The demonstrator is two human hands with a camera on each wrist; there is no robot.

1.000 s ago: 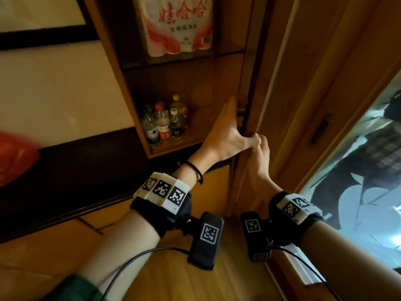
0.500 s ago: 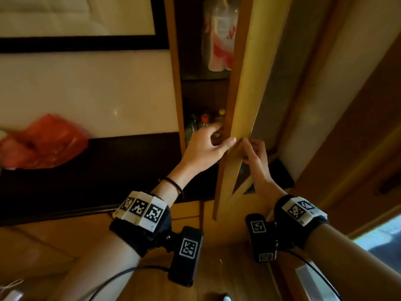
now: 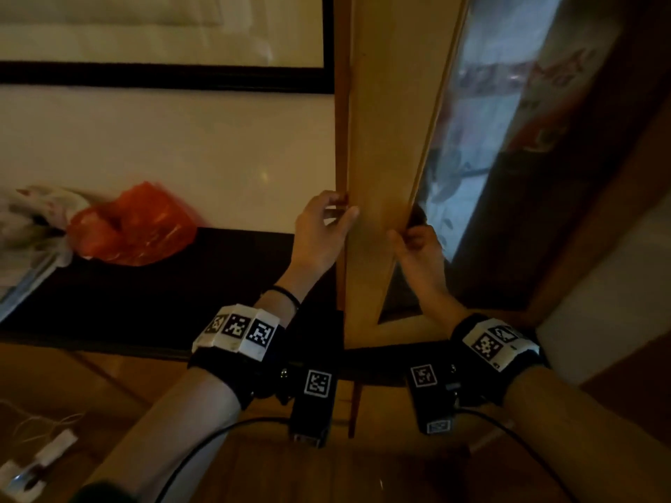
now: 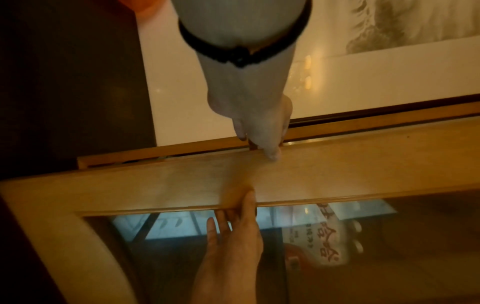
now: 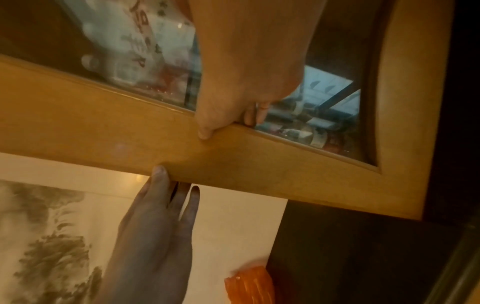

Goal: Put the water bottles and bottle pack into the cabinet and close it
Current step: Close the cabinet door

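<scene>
The wooden cabinet door [image 3: 385,139] with its glass pane stands almost against the cabinet, a thin gap at its left edge. My left hand [image 3: 326,219] pinches that edge, thumb on the front [image 4: 271,154], fingers in the gap. My right hand [image 3: 414,237] presses its fingertips [image 4: 248,197] on the frame's inner edge beside the glass. Through the pane I see the white and red bottle pack [image 3: 537,103] [image 5: 130,41] above and the loose water bottles [image 5: 311,135] lower down, blurred by reflections.
An orange plastic bag [image 3: 134,226] lies on the dark counter [image 3: 181,285] left of the cabinet, with white bags [image 3: 29,219] beyond it. A black-framed picture [image 3: 163,30] hangs above. Small white items and a cord [image 3: 36,462] lie at the lower left.
The door has swung left from wide open to nearly closed. Both hands moved with it. The bottles and pack, open to view before, now show only through the glass.
</scene>
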